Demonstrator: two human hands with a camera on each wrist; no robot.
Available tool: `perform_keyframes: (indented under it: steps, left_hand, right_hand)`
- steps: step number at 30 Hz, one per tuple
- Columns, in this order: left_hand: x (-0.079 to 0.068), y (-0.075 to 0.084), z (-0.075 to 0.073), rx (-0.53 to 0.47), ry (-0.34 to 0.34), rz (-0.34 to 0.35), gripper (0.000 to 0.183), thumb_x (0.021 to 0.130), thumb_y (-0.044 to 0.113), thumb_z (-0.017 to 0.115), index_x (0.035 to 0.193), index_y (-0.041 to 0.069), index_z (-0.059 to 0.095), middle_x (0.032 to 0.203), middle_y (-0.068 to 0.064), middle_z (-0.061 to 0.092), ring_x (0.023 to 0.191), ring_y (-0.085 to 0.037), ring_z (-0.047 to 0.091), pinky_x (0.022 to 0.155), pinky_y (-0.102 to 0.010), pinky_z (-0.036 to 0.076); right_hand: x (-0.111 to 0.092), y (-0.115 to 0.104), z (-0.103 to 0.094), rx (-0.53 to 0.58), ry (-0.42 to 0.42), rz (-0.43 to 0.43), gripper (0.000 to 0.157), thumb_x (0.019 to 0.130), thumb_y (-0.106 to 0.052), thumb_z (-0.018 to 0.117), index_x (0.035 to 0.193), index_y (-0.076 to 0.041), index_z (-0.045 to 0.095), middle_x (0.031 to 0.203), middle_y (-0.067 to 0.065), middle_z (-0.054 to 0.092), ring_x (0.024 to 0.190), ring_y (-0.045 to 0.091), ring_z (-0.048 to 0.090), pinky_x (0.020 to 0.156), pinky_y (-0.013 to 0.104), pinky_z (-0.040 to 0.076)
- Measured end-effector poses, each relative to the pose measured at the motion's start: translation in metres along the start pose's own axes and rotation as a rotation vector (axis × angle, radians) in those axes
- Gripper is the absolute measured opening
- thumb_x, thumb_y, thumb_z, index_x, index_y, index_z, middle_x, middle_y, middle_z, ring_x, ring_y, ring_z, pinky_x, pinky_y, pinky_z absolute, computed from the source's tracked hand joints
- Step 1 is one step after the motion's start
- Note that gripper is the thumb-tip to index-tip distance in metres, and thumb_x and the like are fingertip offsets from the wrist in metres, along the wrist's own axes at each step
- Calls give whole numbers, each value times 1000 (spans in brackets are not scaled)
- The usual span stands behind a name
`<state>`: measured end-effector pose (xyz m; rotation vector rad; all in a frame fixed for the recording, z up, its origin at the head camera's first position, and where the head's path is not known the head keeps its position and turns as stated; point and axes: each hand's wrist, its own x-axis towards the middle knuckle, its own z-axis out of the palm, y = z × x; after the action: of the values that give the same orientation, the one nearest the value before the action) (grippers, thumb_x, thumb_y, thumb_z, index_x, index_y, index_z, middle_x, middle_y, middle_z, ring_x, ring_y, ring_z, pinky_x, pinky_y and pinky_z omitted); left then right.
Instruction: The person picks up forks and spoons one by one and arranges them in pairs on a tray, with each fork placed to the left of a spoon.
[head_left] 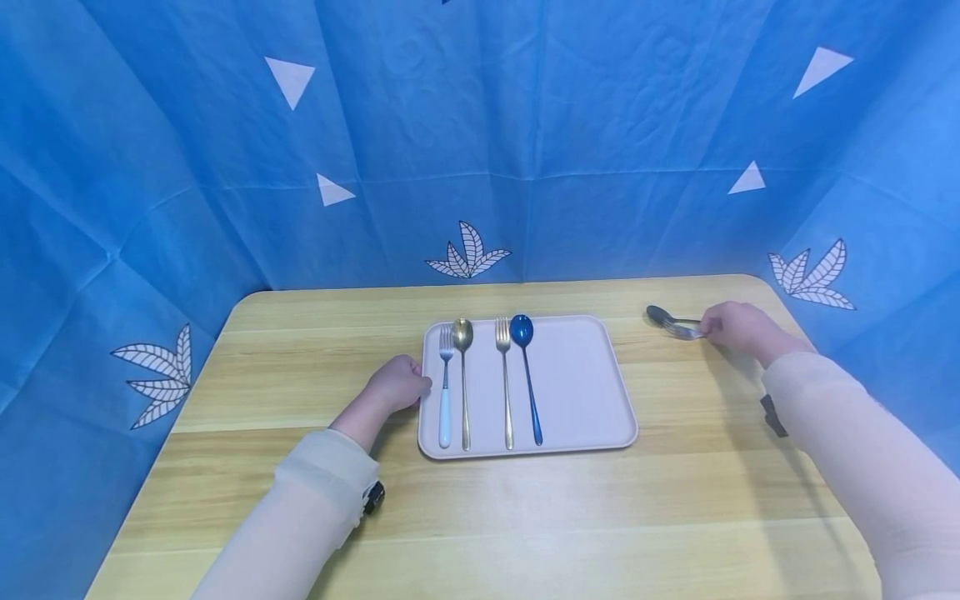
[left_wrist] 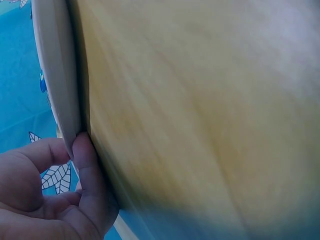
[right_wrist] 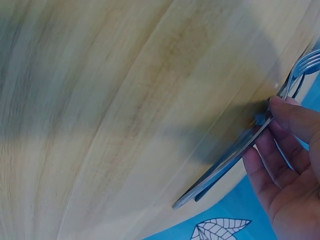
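With thumb and fingers, my left hand [head_left: 397, 383] pinches the left rim of a pale pink tray [head_left: 577, 383]. In the left wrist view the tray rim [left_wrist: 55, 65] passes between thumb and finger. My right hand [head_left: 738, 327], at the table's far right, pinches a silver fork [right_wrist: 306, 62] by its handle. Close beside that fork is a dark spoon [head_left: 658, 315], its handle partly hidden by the hand. On the tray lie a fork with a light blue handle [head_left: 446, 417], a gold spoon [head_left: 462, 335], a gold fork [head_left: 507, 392] and a blue spoon [head_left: 522, 331].
The tray's four utensils stand roughly parallel in its left and middle parts, heads towards the back. Beneath everything is a light wooden table [head_left: 525, 525] with rounded back corners. A blue curtain [head_left: 420, 125] with white leaf and triangle prints hangs behind and at both sides.
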<state>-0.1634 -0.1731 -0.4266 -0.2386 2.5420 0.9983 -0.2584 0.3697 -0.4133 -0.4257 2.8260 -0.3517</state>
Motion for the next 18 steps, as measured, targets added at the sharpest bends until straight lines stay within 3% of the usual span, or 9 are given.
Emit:
perform_keyframes:
  steps: [18]
  left_hand:
    - [-1, 2, -1, -1, -13, -16, 23, 92, 12, 54, 71, 9, 46, 65, -4, 51, 57, -17, 45, 53, -28, 37]
  right_hand:
    - [-5, -7, 2, 3, -31, -110, 9, 85, 1, 68, 92, -5, 70, 89, 9, 69, 87, 33, 63, 84, 57, 48]
